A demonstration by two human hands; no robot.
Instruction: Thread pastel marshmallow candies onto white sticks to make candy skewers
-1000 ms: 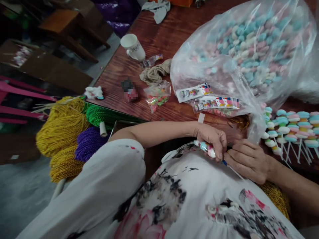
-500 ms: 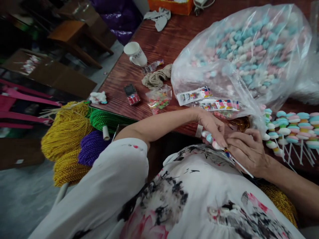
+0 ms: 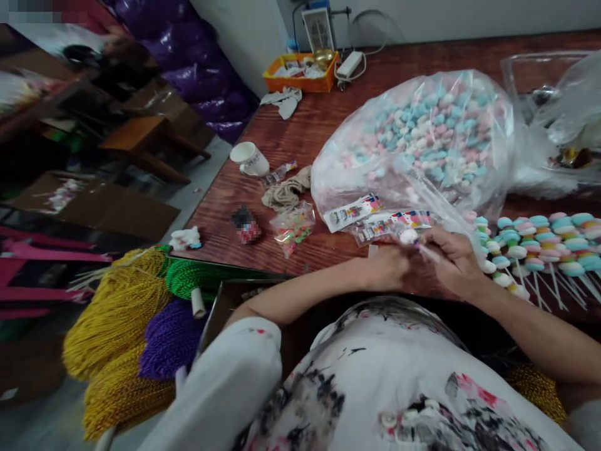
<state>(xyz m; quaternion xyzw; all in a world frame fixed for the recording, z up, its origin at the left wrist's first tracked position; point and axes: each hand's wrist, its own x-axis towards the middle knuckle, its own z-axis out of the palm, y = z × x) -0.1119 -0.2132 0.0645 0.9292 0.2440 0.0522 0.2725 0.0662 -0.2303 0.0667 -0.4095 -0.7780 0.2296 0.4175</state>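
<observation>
My left hand point(image 3: 392, 269) is closed beside my right at the table's front edge, its fingers blurred; what it grips cannot be made out. My right hand point(image 3: 453, 260) pinches a candy stick with a pale round candy point(image 3: 408, 237) at its upper end. Just beyond the hands lie printed wrappers point(image 3: 354, 212) and a large clear bag of pink, blue and white candies point(image 3: 432, 125). To the right of my right hand, several finished-looking candy skewers point(image 3: 554, 241) lie in a row, their white sticks toward me.
A mug point(image 3: 250, 159), a twisted cloth point(image 3: 286, 191), a small bag of gummies point(image 3: 293, 228) and an orange tray point(image 3: 300, 81) are on the table point(image 3: 216, 219). Yellow cord bundles point(image 3: 117, 307) and purple cord point(image 3: 173, 313) hang at the left. Cardboard boxes stand on the floor.
The view has tilted up, showing more of the table's back. Both hands have come up from my lap side toward the wrappers; the candy stick now points upward between them.
</observation>
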